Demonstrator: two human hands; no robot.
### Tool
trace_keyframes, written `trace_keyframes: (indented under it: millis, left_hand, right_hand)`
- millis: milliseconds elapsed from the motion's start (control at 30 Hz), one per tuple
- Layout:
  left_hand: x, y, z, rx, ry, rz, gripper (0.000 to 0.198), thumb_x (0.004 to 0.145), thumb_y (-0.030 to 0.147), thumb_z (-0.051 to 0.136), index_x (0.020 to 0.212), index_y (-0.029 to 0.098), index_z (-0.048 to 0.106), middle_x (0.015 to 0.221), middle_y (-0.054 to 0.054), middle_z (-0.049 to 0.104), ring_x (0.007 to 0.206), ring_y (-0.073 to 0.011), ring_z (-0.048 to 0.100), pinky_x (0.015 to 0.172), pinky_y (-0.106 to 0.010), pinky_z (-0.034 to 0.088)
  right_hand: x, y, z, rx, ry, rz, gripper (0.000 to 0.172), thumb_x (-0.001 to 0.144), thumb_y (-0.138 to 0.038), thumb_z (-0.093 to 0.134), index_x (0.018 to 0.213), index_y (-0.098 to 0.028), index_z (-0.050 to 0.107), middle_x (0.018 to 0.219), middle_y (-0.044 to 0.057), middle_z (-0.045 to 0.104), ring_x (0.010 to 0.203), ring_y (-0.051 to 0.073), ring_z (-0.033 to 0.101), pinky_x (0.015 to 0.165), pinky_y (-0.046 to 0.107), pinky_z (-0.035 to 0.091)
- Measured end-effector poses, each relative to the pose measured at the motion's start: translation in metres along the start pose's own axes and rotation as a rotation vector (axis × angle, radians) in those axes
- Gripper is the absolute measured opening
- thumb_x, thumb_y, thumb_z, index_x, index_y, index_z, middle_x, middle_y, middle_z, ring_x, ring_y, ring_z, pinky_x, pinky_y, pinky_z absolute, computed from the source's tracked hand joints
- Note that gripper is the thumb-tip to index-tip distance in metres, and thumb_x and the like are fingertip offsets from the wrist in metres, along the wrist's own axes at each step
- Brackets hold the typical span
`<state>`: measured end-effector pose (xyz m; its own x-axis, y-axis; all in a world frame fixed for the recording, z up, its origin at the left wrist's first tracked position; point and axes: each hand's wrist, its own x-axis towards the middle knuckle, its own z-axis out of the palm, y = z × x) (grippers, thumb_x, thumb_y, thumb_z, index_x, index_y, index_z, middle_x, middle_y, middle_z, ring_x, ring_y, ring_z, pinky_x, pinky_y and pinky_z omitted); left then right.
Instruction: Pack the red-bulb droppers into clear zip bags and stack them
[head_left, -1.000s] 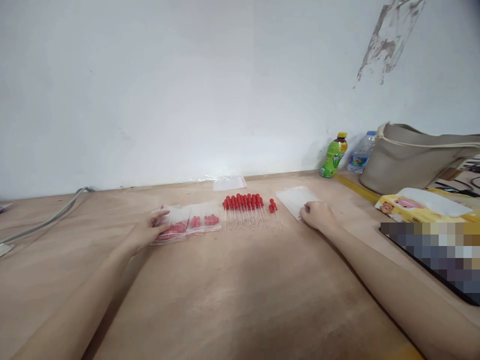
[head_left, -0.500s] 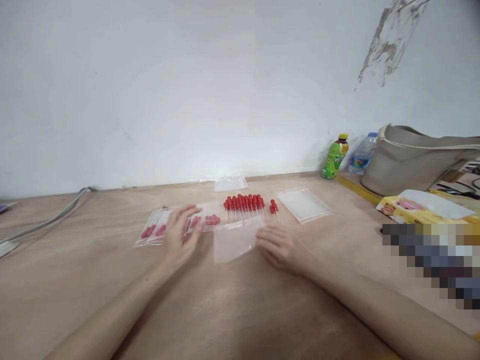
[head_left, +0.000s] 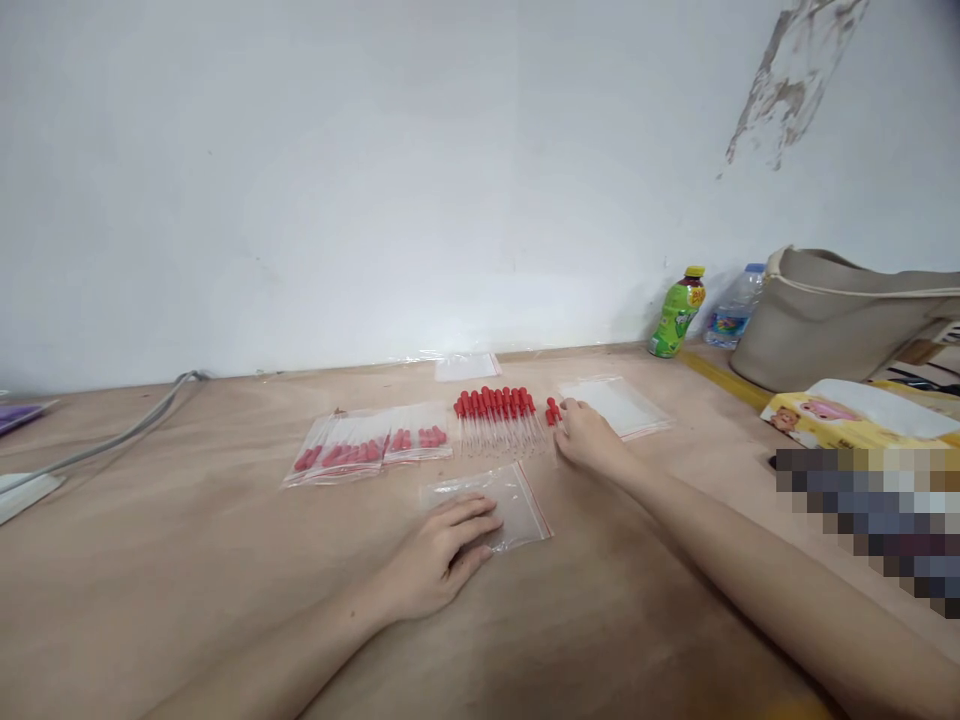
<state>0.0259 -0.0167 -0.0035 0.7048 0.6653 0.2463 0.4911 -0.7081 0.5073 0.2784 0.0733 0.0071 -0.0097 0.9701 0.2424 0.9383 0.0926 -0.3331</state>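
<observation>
Tan desk fills the lower frame. At centre, the left hand lies with fingers open, flat on a clear red-edged zip bag. Just above right, the right hand touches two red-bulbed glass droppers; its fingers' grip cannot be told.

The table is lying open along the near side. A row of droppers, filled bags and a bag stack are lining the middle, while a bottle, a tote and a box are crowding the right.
</observation>
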Motion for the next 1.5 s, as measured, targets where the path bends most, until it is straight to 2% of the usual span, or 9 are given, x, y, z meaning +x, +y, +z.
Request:
trace_keyframes:
  millis: [167, 300, 367, 500, 633, 800, 1133, 1300, 1500]
  left_hand:
    - [0.000, -0.001, -0.003, -0.024, -0.002, 0.021, 0.035, 0.086, 0.027, 0.045, 0.120, 0.027, 0.049, 0.127, -0.005, 0.046, 0.116, -0.0229, 0.041, 0.097, -0.041, 0.033]
    - [0.000, -0.002, -0.011, 0.041, -0.124, 0.031, 0.037, 0.090, 0.026, 0.037, 0.126, 0.028, 0.042, 0.132, -0.003, 0.040, 0.121, -0.0204, 0.035, 0.100, -0.040, 0.029]
    - [0.000, -0.002, -0.013, 0.083, -0.156, 0.040, 0.038, 0.090, 0.025, 0.036, 0.128, 0.028, 0.038, 0.134, -0.002, 0.037, 0.123, -0.0198, 0.033, 0.101, -0.040, 0.027]
    - [0.000, -0.002, -0.010, 0.129, -0.145, 0.053, 0.039, 0.089, 0.025, 0.038, 0.128, 0.031, 0.038, 0.135, -0.001, 0.035, 0.124, -0.0209, 0.031, 0.103, -0.043, 0.023]
    - [0.002, -0.001, -0.005, 0.138, -0.144, 0.088, 0.037, 0.088, 0.023, 0.040, 0.123, 0.034, 0.044, 0.137, 0.001, 0.031, 0.126, -0.0235, 0.028, 0.104, -0.046, 0.018]
    - [0.003, 0.001, -0.005, 0.103, -0.141, 0.105, 0.036, 0.088, 0.024, 0.042, 0.121, 0.037, 0.046, 0.137, 0.001, 0.033, 0.126, -0.0256, 0.027, 0.103, -0.047, 0.018]
    - [0.004, 0.001, -0.005, 0.224, -0.192, 0.077, 0.036, 0.089, 0.025, 0.037, 0.123, 0.038, 0.043, 0.139, 0.001, 0.029, 0.127, -0.0254, 0.025, 0.102, -0.047, 0.020]
    - [0.004, 0.001, -0.005, 0.242, -0.180, 0.092, 0.036, 0.089, 0.024, 0.038, 0.122, 0.037, 0.044, 0.138, 0.000, 0.029, 0.126, -0.0250, 0.026, 0.102, -0.046, 0.020]
    - [0.005, 0.002, -0.006, 0.268, -0.227, 0.099, 0.037, 0.090, 0.025, 0.036, 0.125, 0.036, 0.040, 0.141, 0.000, 0.022, 0.128, -0.0233, 0.022, 0.103, -0.045, 0.019]
  right_hand:
    - [0.019, 0.003, 0.005, -0.013, -0.106, 0.131, 0.028, 0.078, -0.019, 0.041, 0.103, -0.007, 0.042, 0.088, 0.021, 0.060, 0.079, 0.028, 0.059, 0.062, 0.031, 0.041]
    - [0.024, 0.008, -0.002, -0.016, -0.086, 0.130, 0.035, 0.077, -0.020, 0.042, 0.109, -0.006, 0.039, 0.088, 0.021, 0.060, 0.078, 0.028, 0.059, 0.061, 0.032, 0.041]
    - [0.020, 0.011, -0.008, 0.043, -0.009, 0.074, 0.046, 0.077, -0.021, 0.043, 0.118, -0.007, 0.031, 0.086, 0.018, 0.060, 0.078, 0.026, 0.059, 0.062, 0.032, 0.042]
    - [-0.011, 0.009, -0.014, 0.586, 0.098, -0.082, 0.070, 0.074, -0.028, 0.047, 0.131, -0.017, 0.008, 0.076, 0.002, 0.055, 0.057, 0.015, 0.057, 0.053, 0.027, 0.045]
    - [-0.049, 0.001, -0.001, 1.160, 0.038, 0.082, 0.083, 0.065, -0.035, 0.060, 0.128, -0.024, 0.006, 0.070, -0.006, 0.050, 0.048, 0.011, 0.055, 0.047, 0.027, 0.048]
    - [-0.062, -0.002, 0.018, 1.329, 0.140, 0.186, 0.071, 0.063, -0.038, 0.065, 0.116, -0.022, 0.020, 0.066, -0.006, 0.051, 0.054, 0.012, 0.058, 0.055, 0.030, 0.051]
    - [-0.060, 0.005, 0.025, 1.297, 0.184, 0.159, 0.062, 0.067, -0.038, 0.062, 0.110, -0.023, 0.021, 0.064, -0.007, 0.051, 0.052, 0.012, 0.057, 0.052, 0.028, 0.051]
    - [-0.063, 0.000, 0.020, 1.400, 0.081, 0.187, 0.053, 0.069, -0.039, 0.061, 0.104, -0.024, 0.024, 0.065, -0.006, 0.053, 0.053, 0.012, 0.059, 0.054, 0.029, 0.050]
    - [-0.071, 0.000, 0.013, 1.521, -0.145, 0.265, 0.035, 0.071, -0.038, 0.058, 0.092, -0.022, 0.035, 0.069, -0.004, 0.057, 0.060, 0.013, 0.062, 0.059, 0.029, 0.049]
